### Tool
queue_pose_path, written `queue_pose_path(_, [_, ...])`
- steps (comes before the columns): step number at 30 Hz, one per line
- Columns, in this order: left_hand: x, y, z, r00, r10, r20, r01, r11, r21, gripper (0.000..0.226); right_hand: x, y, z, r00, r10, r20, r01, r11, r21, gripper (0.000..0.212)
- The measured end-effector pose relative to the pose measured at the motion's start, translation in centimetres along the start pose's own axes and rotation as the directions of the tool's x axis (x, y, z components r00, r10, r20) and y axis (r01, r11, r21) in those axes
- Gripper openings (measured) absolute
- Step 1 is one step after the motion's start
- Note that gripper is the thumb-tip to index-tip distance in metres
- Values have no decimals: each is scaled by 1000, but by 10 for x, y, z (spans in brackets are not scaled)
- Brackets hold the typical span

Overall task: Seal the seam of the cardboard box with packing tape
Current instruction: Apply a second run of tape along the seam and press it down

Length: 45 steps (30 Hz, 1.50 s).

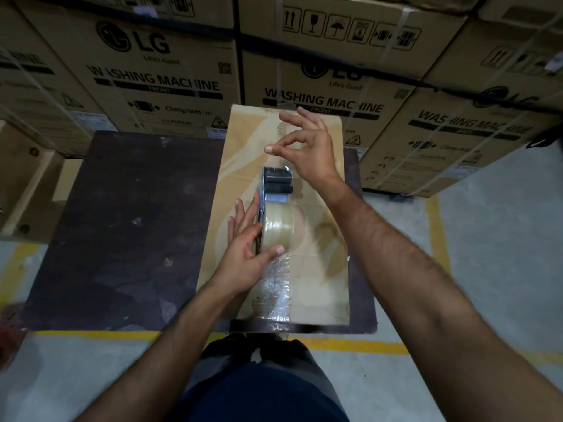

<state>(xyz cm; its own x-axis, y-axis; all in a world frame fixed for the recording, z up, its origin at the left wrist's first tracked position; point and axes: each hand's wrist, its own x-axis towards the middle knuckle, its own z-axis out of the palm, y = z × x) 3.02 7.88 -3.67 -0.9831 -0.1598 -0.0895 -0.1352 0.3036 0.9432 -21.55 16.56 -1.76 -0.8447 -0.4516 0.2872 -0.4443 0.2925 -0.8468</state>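
Left hand (246, 254) gripped the tape dispenser (275, 208) by its roll, mid-seam on the cardboard box (243, 166). Right hand (304, 150) hovered at twelve o'clock, thumb and forefinger pinched, holding nothing visible. Tape (275, 287) toward six: thin, clingy, crinkle-prone; dispenser likely light and rigid, best held by its frame.

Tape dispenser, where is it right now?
In the head view the tape dispenser sits on the cardboard box, along its centre seam, with the left hand gripping its roll and the right hand just beyond its cutter end.
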Motion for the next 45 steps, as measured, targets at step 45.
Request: queue_pose_path(45, [186,-8,-65,957,-219,-191,240,966,96,23,23,34,21,980,153,130,-166,982,93,24])
